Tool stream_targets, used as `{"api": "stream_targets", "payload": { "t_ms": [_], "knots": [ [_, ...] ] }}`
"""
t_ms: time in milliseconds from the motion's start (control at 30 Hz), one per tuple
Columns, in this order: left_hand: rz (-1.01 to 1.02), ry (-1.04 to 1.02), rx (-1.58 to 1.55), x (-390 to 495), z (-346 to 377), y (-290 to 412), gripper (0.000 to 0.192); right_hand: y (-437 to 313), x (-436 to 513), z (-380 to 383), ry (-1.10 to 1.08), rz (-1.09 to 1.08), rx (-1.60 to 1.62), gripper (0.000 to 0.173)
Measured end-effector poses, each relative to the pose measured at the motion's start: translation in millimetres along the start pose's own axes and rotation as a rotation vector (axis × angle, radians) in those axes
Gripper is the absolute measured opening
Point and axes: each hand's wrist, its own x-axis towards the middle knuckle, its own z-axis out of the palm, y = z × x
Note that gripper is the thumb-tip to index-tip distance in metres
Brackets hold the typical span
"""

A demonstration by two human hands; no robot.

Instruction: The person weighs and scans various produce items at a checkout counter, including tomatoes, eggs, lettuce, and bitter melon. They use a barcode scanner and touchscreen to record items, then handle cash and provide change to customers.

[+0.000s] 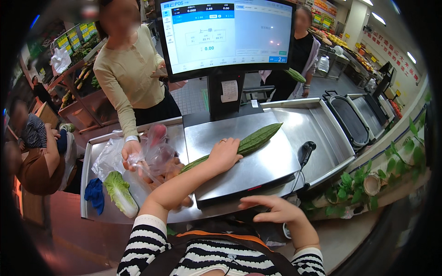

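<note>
My left hand (225, 153) lies over the middle of a long, ridged green gourd (260, 138), its fingers curled around it. The gourd rests diagonally on the steel plate (210, 134) of a counter scale, its near end partly behind my forearm. Nothing is in my right hand (276, 208), which hovers in front of the scale with thumb and fingers apart. Left of the scale, clear plastic bags (157, 151) hold reddish and brown round produce. Another person's hand (133, 155) grips one bag near its top.
A Chinese cabbage (120, 193) and a blue cloth (94, 195) lie on the left steel counter. A POS monitor (224, 38) rises behind the scale. To the right are a handheld scanner (307, 151) with a cable, a steel tray (310, 117) and leafy plants (366, 186). People stand across the counter.
</note>
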Motion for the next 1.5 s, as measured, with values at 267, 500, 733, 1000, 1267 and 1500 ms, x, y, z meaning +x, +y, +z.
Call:
{"api": "stream_targets", "payload": {
  "t_ms": [267,500,733,1000,1267,1500],
  "knots": [
    [0.166,0.384,-0.118,-85.6,-95.3,57.3,0.066,-51.0,9.2,-99.8,0.314,-0.398,-0.153,0.037],
    [-0.330,0.425,-0.543,-220.6,-31.3,65.6,0.023,-89.5,94.3,-171.8,0.567,-0.628,-0.155,0.022],
    [-0.687,0.728,-0.599,-266.5,2.2,78.6,0.013,-128.7,163.6,-208.3,0.813,-0.891,-0.344,0.021],
    [-0.180,0.429,0.135,-32.9,-53.9,-51.1,0.073,-136.6,209.9,-201.9,0.973,-1.054,-0.396,0.017],
    [-0.206,0.156,0.242,28.8,-38.4,-49.9,0.081,-133.5,184.9,-214.6,0.970,-1.062,-0.490,0.018],
    [-0.238,0.176,0.233,35.0,-27.4,-55.1,0.078,-140.3,194.8,-216.6,1.004,-1.048,-0.675,0.023]
  ]
}}
